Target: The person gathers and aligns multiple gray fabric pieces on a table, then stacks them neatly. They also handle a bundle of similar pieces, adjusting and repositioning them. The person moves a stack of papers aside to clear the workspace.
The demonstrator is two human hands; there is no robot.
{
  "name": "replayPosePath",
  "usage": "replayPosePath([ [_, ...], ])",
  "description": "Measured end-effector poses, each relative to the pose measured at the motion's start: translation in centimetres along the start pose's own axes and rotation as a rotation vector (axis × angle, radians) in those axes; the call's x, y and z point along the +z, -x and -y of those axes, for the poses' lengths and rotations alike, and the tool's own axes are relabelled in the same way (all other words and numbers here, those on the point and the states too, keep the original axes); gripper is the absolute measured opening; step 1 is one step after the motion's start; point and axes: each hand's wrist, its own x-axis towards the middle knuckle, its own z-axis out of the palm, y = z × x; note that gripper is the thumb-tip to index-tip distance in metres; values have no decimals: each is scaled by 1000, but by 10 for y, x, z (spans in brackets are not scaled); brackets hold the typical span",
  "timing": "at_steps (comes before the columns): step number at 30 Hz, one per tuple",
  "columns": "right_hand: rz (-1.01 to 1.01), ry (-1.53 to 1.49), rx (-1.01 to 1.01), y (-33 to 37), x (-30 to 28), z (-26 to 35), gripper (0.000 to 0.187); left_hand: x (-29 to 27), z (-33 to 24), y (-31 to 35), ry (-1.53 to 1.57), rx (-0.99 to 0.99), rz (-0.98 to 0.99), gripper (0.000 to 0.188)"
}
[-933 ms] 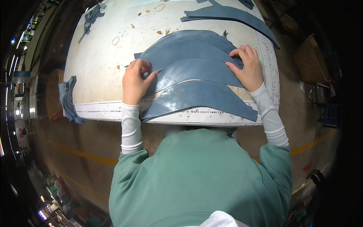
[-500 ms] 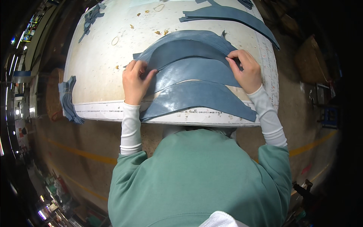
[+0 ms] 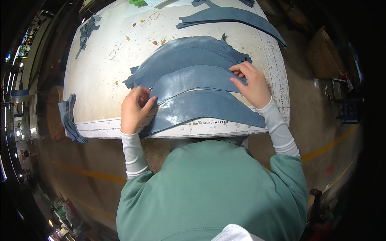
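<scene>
Several blue curved leather-like pieces are spread before me. The middle curved piece (image 3: 193,78) lies between my hands, overlapping the near curved piece (image 3: 209,105) at the table's front edge. My left hand (image 3: 136,107) is at the middle piece's left end, fingers curled, thumb apart from the index finger and its tip by the edge. At the right end, my right hand (image 3: 252,85) has thumb and index finger parted over the edge; the other fingers are bent. Beyond them lies a fanned stack of similar pieces (image 3: 181,50). Neither hand visibly grips anything.
The white table (image 3: 96,92) carries another blue stack (image 3: 229,16) at the far right and narrow blue strips (image 3: 85,34) at the far left. A tied blue bundle (image 3: 69,118) hangs over the left edge. Rubber bands and scraps lie about. A woven basket (image 3: 327,54) stands at right.
The curved piece that was between my hands now lies flat on the far stack. Both hands have come nearer to me, to the ends of the middle piece. The view has shifted slightly.
</scene>
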Motion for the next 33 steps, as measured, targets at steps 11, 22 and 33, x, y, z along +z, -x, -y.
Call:
replayPosePath([
  [11,66,-28,129,-2,3,13,22,2,-6,4,-20,-44,54,26],
  [22,-104,-296,-46,-78,-65,-12,21,-25,-24,-40,806,-37,22,32],
  [33,-158,-356,392,-159,-113,-172,22,-29,-15,-26,1186,73,-256,16],
])
